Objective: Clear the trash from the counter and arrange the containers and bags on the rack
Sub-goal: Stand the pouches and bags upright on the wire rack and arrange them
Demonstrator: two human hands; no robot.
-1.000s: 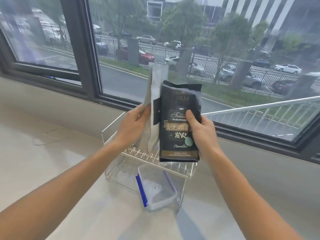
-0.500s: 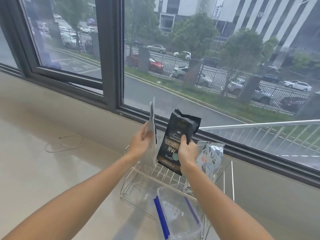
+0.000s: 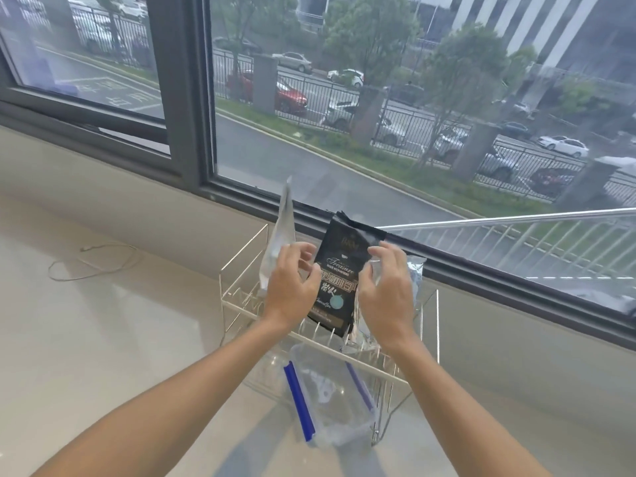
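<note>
A white wire rack point(image 3: 437, 325) stands on the pale counter point(image 3: 113, 339) under the window. A black coffee bag point(image 3: 344, 253) stands upright on its top tier. A tall silver bag point(image 3: 281, 242) stands to its left, and another silvery bag point(image 3: 414, 273) shows to its right. A clear container with blue clips point(image 3: 330, 401) sits on the lower tier. My left hand point(image 3: 292, 287) hovers with spread fingers between the silver and black bags. My right hand point(image 3: 385, 294) is open beside the black bag's right edge. Neither hand grips anything.
A thin cable point(image 3: 89, 266) lies looped on the counter at the left. The dark window frame point(image 3: 192, 132) and the sill wall run close behind the rack.
Both hands have lowered the silver and black bags onto the rack's top tier and let go of them; their fingers have opened. The camera view has shifted closer.
</note>
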